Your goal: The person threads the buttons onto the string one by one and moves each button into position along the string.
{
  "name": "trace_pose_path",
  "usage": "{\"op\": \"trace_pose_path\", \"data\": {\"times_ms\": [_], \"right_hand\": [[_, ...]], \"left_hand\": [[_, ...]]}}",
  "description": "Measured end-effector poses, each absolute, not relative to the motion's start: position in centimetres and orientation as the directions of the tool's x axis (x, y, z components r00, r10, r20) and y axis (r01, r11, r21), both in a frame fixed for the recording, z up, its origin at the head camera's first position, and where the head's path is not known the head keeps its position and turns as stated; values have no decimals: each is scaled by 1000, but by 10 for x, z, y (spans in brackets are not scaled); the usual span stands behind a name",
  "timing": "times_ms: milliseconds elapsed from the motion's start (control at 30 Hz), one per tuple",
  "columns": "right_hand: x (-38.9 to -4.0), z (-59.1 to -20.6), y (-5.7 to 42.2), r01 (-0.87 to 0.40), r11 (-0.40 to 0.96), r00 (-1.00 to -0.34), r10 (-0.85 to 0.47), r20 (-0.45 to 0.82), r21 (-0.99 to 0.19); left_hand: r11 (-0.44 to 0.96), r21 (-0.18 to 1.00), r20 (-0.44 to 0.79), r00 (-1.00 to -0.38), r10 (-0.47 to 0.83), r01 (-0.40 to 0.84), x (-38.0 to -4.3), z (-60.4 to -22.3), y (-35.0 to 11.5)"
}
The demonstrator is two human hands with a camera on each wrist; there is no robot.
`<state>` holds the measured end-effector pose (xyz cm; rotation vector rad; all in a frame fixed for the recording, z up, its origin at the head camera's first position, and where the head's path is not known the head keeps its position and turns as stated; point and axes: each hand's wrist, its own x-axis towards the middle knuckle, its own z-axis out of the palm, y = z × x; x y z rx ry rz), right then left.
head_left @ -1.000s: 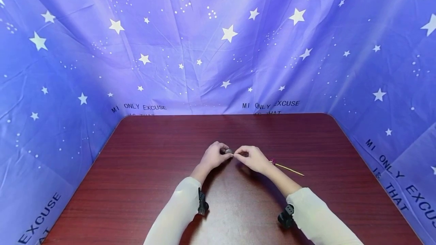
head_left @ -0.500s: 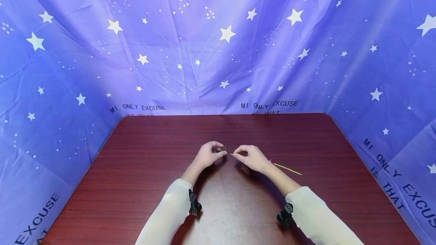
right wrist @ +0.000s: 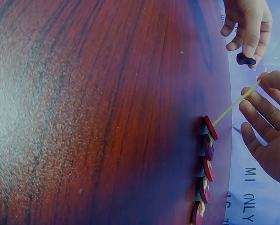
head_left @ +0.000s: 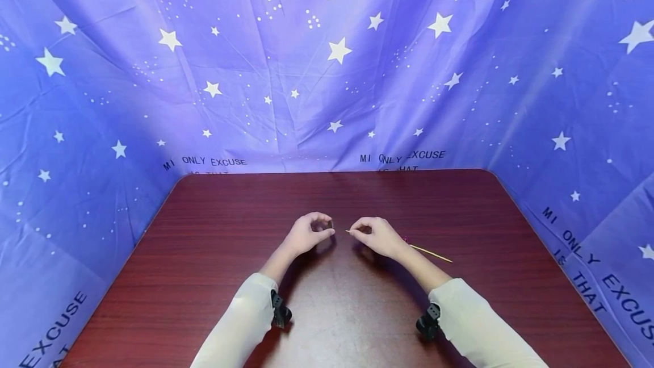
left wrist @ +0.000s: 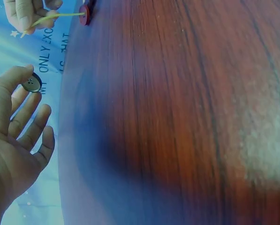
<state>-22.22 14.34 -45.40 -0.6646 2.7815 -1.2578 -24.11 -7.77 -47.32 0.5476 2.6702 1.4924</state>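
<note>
My left hand (head_left: 305, 234) pinches a dark, round button (left wrist: 32, 83) between thumb and index finger, its face with small holes showing in the left wrist view. Its other fingers are spread loosely. Across a small gap, my right hand (head_left: 377, 236) pinches a yellow string (right wrist: 237, 104) close to its tip, and a short end pokes out past the fingertips. From there the string slants down to several red and purple buttons (right wrist: 208, 168) threaded in a row by the table surface. In the head view the right hand and wrist hide most of that row.
The string's other end (head_left: 433, 254) lies on the dark red wooden table (head_left: 214, 277), right of my right forearm. A blue star-printed cloth (head_left: 286, 61) hangs around the table's back and sides. Black wrist cameras (head_left: 428, 321) sit at both cuffs.
My left hand has drawn back to the left with the dark button, parting from the string's tip where the two hands met. My right hand has hardly moved.
</note>
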Motion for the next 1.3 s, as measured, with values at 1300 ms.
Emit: {"op": "trace_pose_path", "data": {"times_ms": [1300], "right_hand": [[-223,-455,141,-360,593,-911,-391,133,-720]], "left_hand": [[206,955,112,-903,415,213,-211,-449,-69]]}}
